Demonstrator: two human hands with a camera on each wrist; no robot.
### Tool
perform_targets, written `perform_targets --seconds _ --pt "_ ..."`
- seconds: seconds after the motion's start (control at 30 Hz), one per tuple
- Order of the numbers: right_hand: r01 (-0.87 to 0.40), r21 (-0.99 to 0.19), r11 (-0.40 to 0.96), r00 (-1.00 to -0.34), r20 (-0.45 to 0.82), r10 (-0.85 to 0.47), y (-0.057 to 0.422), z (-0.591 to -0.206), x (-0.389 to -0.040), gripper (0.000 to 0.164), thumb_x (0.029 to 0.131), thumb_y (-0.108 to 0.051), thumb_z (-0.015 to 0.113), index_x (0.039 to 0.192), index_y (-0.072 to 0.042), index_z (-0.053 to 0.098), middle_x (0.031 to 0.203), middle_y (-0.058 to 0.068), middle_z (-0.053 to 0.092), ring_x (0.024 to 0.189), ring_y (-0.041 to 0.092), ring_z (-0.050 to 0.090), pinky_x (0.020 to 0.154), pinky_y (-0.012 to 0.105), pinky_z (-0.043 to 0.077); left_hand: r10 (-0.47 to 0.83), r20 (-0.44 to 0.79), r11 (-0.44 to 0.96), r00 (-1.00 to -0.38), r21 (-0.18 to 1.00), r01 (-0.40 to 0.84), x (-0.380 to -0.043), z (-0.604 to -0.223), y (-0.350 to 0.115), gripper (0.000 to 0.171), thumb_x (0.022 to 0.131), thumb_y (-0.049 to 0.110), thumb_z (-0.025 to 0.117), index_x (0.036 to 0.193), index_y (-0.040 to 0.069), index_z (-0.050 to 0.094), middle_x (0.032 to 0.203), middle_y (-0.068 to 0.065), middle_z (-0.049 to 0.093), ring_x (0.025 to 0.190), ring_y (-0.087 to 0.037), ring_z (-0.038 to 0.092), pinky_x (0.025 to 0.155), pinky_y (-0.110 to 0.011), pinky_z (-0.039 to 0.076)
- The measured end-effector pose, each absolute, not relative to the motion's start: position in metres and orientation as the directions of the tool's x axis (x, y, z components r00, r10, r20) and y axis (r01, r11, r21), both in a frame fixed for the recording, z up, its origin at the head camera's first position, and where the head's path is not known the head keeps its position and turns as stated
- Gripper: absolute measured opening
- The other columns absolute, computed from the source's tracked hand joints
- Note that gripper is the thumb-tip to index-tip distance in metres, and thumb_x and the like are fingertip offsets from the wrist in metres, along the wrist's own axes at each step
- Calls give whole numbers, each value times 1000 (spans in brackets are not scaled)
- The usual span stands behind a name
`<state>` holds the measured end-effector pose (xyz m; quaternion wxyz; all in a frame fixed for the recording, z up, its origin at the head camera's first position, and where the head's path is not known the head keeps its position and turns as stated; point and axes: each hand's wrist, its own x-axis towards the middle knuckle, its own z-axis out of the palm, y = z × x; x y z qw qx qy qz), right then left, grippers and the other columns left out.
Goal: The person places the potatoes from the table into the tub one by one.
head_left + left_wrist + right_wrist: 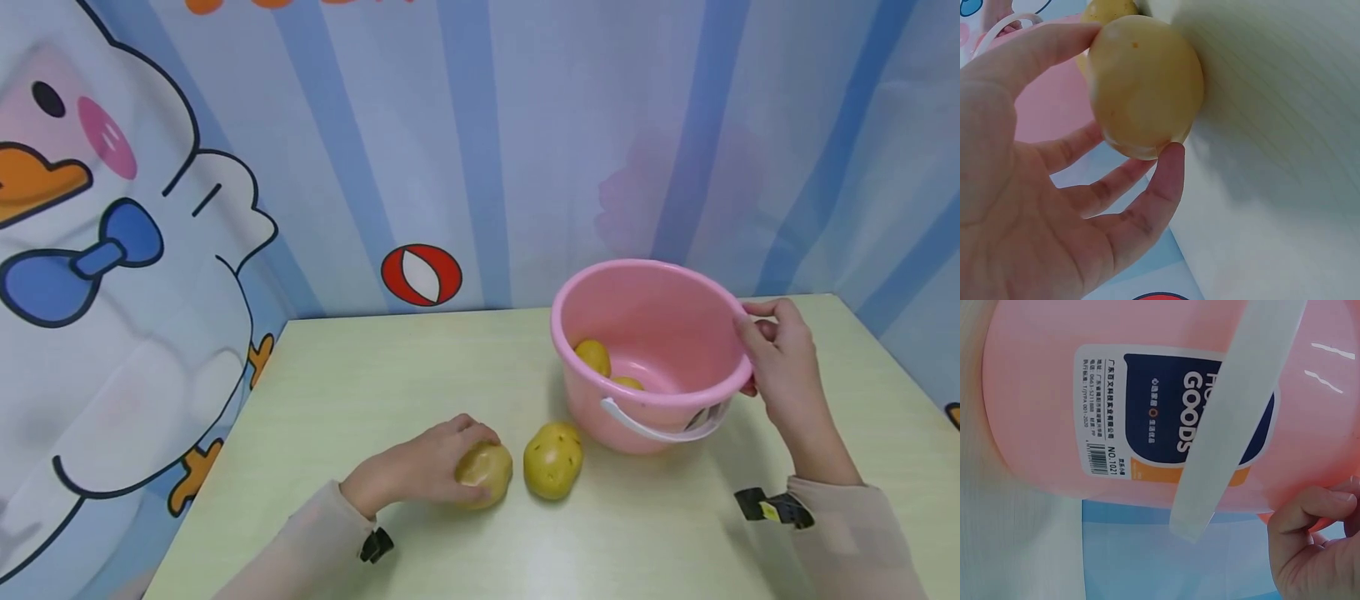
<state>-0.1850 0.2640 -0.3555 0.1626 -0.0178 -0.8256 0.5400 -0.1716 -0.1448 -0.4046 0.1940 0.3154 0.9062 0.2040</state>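
On the table, my left hand [420,471] grips a yellow potato [489,473] between thumb and fingers. The left wrist view shows the thumb and fingertips around this potato [1147,87], close to the tabletop. A second yellow potato [552,461], dotted with dark eyes, lies just right of it. My right hand [787,375] holds the rim of a pink bucket [675,325] at its right side. Inside the bucket are a potato [593,357] and another yellow one [628,383], mostly hidden by the rim. In the right wrist view, curled fingers [1304,515] sit at the bucket's edge.
The bucket's white handle [637,427] hangs down its near side, across a printed label [1104,412]. A pale table [360,375] runs back to a blue-striped backdrop [525,150] with a cartoon duck [150,367] at the left.
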Motion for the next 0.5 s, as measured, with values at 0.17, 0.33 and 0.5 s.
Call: perform_targets --seconds 0.17,0.33,0.5 --pt "-154 -896 416 -945 256 202 264 -356 -185 35 106 -26 45 131 -2 43 81 12 54 41 16 49 38 28 43 643 -224 723 -732 494 484 -171 -405 -144 55 86 41 75 132 20 55 114 3 50 95 -13 51 82 -30 47" --pt "-149 -895 421 -947 251 199 264 -356 -185 38 106 -27 44 133 1 41 82 13 54 42 17 49 38 29 43 633 -246 732 -734 498 464 -172 -407 -142 56 84 44 76 131 21 54 111 4 50 93 -13 51 79 -29 47" --pt "-158 -894 420 -946 259 196 264 -356 -185 37 106 -26 45 132 1 42 80 13 54 41 16 49 38 28 43 631 -256 735 -732 498 460 -174 -409 -141 57 83 44 77 130 22 53 110 4 50 92 -12 51 79 -29 47"
